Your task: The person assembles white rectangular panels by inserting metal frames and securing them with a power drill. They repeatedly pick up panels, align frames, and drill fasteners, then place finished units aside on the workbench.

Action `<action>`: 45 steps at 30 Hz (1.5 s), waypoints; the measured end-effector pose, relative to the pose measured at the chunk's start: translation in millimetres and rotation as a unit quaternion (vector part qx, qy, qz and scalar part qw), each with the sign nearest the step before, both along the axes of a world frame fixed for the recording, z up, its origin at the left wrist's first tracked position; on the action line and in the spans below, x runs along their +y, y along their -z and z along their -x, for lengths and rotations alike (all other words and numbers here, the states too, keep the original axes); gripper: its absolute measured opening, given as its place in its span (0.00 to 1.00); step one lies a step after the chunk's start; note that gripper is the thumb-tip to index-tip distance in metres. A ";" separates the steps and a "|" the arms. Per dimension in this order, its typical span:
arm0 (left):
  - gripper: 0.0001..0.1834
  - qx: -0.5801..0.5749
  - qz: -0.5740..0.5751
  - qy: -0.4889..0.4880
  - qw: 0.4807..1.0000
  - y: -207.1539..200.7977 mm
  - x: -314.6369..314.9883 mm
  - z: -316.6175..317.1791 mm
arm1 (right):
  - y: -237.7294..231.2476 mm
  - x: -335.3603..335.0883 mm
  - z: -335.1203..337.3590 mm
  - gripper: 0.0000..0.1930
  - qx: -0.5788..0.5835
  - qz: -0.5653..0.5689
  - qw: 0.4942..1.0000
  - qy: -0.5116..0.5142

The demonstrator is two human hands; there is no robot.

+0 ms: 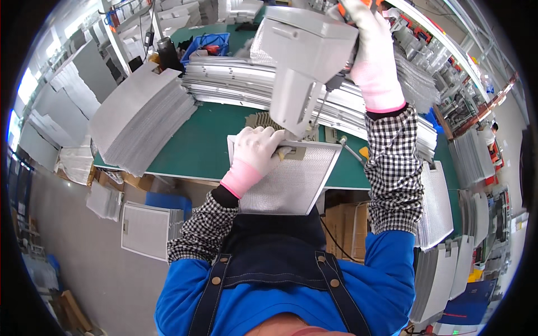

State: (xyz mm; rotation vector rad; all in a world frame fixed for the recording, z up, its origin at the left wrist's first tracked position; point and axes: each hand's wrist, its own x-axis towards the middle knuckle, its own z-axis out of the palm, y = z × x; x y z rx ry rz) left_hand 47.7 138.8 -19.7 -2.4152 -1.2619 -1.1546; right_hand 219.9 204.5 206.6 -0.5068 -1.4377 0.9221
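Observation:
My left hand (253,152), in a white and pink glove, is closed on the upper edge of a framed metal mesh filter panel (280,187). The panel tilts at the table's front edge, above my apron. By my fingertips a small metal latch plate (296,152) sits at the panel's upper edge. Over that edge stands a grey bench machine (308,50), its narrow lower part close to my left hand. My right hand (374,56), gloved alike, is raised beside the machine with fingers around an orange handle (367,2), partly cut off by the frame.
Curved stacks of mesh panels (143,120) lie left on the green table (196,134). Long metal strips (230,84) are piled behind, with a blue bin (207,45) beyond. A metal rod tool (352,151) lies right of the panel. More panels (434,207) lean at the right.

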 end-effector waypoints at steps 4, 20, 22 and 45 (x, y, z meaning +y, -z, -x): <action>0.19 -0.010 -0.011 0.013 1.000 0.9 -5.8 0.0 | 5.0 2.2 13.0 0.11 -0.025 0.015 0.999 -0.031; 0.20 0.011 0.029 0.010 0.999 -4.4 -29.3 16.6 | 20.8 -1.1 24.8 0.12 0.021 0.073 0.995 -0.068; 0.18 0.017 0.040 0.001 0.999 -1.7 -29.4 18.2 | 20.3 -3.9 25.1 0.13 0.010 0.059 0.997 -0.057; 0.19 -0.011 0.064 0.023 0.998 0.9 -26.8 12.9 | 18.4 -8.4 35.2 0.13 -0.037 0.061 0.995 -0.065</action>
